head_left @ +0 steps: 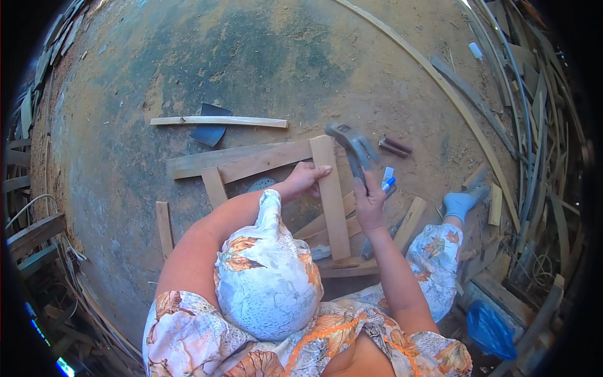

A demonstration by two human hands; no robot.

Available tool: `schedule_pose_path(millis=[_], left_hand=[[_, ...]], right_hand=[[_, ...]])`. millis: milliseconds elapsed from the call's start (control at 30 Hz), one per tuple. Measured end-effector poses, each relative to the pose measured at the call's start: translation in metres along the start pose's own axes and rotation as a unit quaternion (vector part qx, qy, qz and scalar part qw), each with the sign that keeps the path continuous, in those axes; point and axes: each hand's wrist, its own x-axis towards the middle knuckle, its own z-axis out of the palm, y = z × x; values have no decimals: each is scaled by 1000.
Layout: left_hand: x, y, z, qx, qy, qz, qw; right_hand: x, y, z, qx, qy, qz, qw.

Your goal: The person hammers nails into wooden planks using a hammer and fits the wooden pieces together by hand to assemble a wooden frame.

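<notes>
A flat wooden slat stands out from the end of longer wooden pieces, which lie on the ground. My left hand is closed around the left edge of this slat, near its upper end, with the thumb on its face. In my right hand is a claw hammer, gripped by its handle. The hammer's head is slightly blurred and hangs just right of the slat's top end. Another short slat joins the longer pieces further left.
A pale strip crosses a dark sheet on the dirt floor. Brown tube-like pieces and a blue-capped marker lie beyond my right hand. My socked foot, a blue bag and stacked wood strips are at right.
</notes>
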Motion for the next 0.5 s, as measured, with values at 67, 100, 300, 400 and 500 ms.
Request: schedule_pose_path(millis=[67,100,300,400,500], left_hand=[[1,-2,3,-21,15,0,1000],[1,-3,5,-19,11,0,1000],[0,-6,2,-36,9,-5,999],[-1,0,3,-35,16,-8,999],[-3,1,5,-31,10,-6,999]], right_hand=[[6,18,-5,-64,-26,25,997],[12,22,-7,-76,-48,71,993],[12,-22,-12,73,21,54,996],[11,-20,-2,48,63,-80,994],[13,31,3,-47,18,-71,996]])
